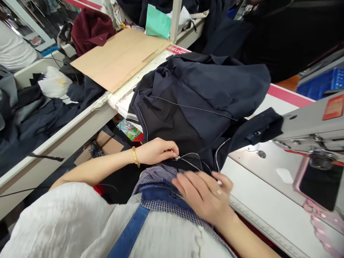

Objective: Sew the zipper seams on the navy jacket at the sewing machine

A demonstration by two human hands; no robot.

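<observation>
A dark navy jacket [209,86] with a black lining lies bunched over the table edge in front of me. Its metal zipper [218,154] curves down at the right. My left hand [158,150], with a gold bangle at the wrist, is closed in a pinch on the zipper end near my lap. Close to it on the right, my right hand [205,190] is somewhat blurred, its fingers spread over the dark cloth and the checked apron [161,179]. A loose thread crosses the jacket.
At the right are a sewing machine [309,125] and a phone in a pink case [318,182]. Brown cardboard [120,53] lies at the upper left, with a maroon cloth [91,30] behind it. A trough of dark fabric [45,118] runs along the left.
</observation>
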